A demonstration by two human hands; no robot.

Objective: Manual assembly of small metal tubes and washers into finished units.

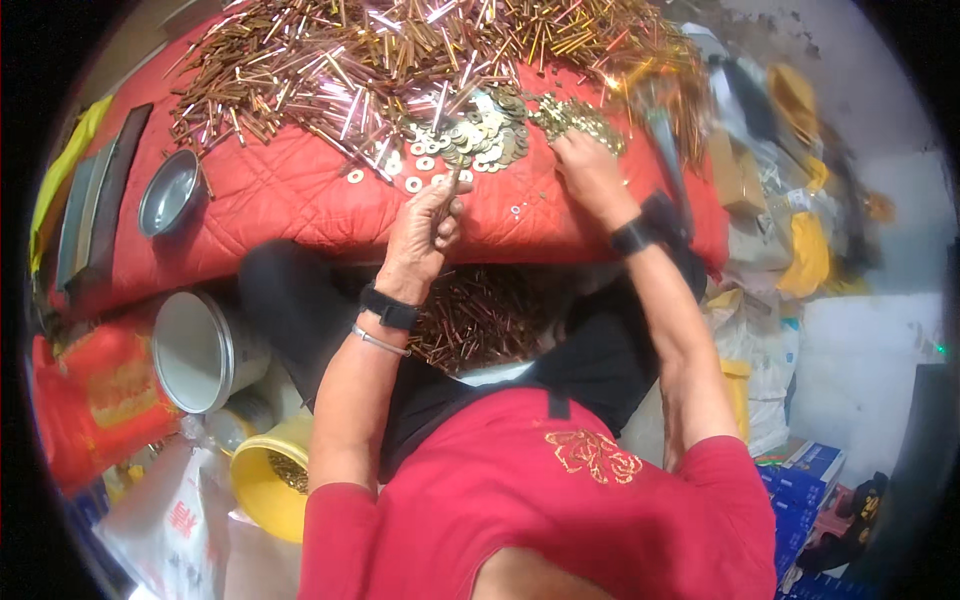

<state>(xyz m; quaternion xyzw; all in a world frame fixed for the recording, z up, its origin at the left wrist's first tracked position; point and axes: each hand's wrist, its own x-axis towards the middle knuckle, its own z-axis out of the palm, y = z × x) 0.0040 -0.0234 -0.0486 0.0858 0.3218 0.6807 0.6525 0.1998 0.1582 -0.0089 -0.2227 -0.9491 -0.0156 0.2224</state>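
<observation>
My left hand (425, 230) is closed, with its fingers curled round a thin metal rod (453, 182) that points up and away from me. Just beyond it lies a heap of flat round washers (490, 135), silvery and brassy, with several loose ones on the red quilted cloth (290, 200). My right hand (592, 172) reaches to a smaller heap of tiny brass-coloured pieces, which look like nuts (600, 132). Its fingertips are pinched together at the near edge of that heap, and what they hold is too small to make out.
A large pile of copper-coloured metal rods (330, 75) covers the far side of the cloth. A metal bowl (170, 195) sits at the left. More rods (475, 320) lie below the cloth's edge between my legs. A white bucket (195, 350) and a yellow bucket (262, 490) stand lower left.
</observation>
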